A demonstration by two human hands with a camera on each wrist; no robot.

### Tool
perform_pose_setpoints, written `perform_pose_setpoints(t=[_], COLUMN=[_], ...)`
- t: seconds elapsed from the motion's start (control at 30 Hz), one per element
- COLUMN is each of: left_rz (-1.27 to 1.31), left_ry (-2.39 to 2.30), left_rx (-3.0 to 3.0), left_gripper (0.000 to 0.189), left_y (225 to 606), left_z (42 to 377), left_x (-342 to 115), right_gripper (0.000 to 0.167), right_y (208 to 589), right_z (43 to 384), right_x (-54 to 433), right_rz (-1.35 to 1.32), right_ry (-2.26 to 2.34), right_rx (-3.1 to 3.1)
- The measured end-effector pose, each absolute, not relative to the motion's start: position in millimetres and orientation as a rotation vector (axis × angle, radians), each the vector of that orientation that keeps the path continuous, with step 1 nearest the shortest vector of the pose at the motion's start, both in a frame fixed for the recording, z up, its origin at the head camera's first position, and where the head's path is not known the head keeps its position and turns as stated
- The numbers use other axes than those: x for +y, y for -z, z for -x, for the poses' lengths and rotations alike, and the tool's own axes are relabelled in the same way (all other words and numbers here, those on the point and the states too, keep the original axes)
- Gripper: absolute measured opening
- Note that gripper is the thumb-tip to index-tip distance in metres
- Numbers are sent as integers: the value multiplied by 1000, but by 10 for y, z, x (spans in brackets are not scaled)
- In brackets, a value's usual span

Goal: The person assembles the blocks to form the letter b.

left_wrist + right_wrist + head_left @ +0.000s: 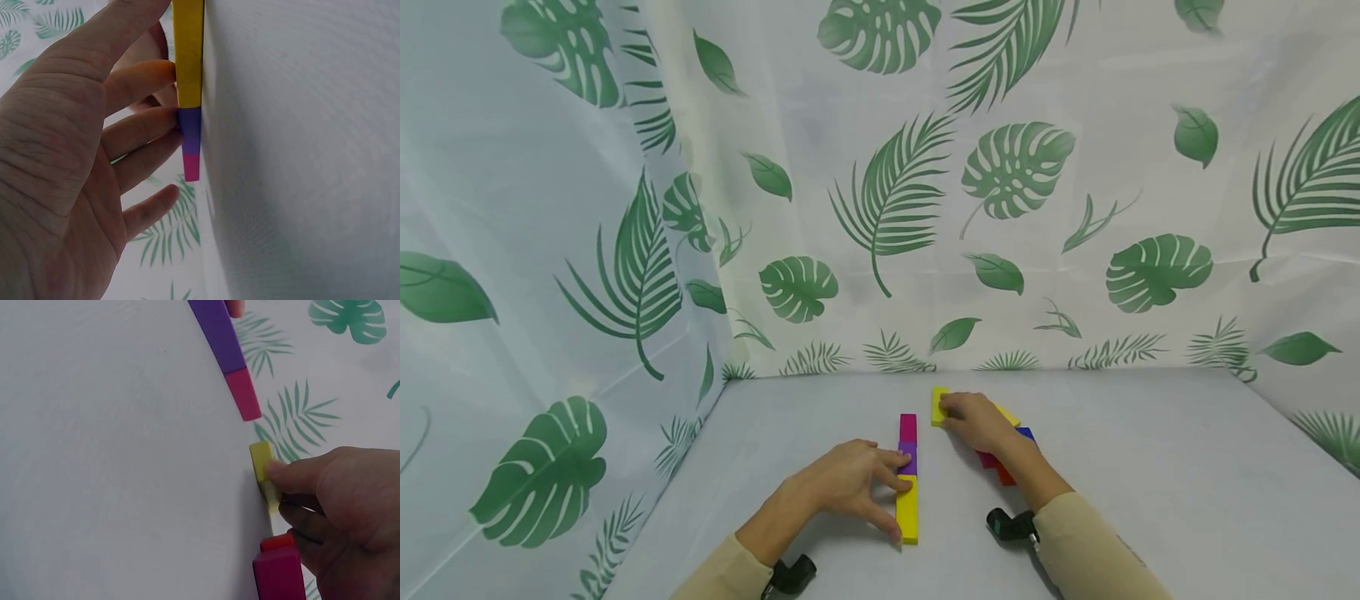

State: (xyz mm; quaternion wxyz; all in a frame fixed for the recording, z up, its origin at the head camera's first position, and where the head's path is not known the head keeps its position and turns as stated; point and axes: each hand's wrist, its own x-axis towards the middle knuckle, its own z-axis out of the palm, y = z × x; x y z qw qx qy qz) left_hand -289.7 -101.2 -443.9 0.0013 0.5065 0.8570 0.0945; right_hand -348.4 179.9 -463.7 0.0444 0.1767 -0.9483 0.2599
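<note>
A straight row of blocks lies on the table: a pink block (908,427) at the far end, a purple block (908,454) in the middle and a long yellow block (907,517) nearest me. My left hand (850,479) rests against this row from the left. Its fingertips touch the purple and yellow blocks, with the thumb at the yellow block's near end. Farther off to the right, my right hand (977,421) pinches another yellow block (938,406) between thumb and fingers. Part of that block hides behind the fingers.
Beneath and beside my right forearm lie more blocks, partly covered: yellow (1008,414), blue (1027,433), magenta (988,460) and red (1006,476). A leaf-patterned curtain (910,333) hangs behind and to the left of the white table (1150,467).
</note>
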Motion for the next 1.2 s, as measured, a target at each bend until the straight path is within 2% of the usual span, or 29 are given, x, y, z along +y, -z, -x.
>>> perform_pose_setpoints(t=[1.2], left_rz=[-1591], left_ry=[-280], left_rx=[2709], left_gripper=[68], left_y=[4440], left_z=[2885], left_x=[-1010], right_gripper=[34], right_y=[4600], right_z=[3751], right_x=[1564], right_rz=[-593], right_ry=[-854], right_rx=[-2912])
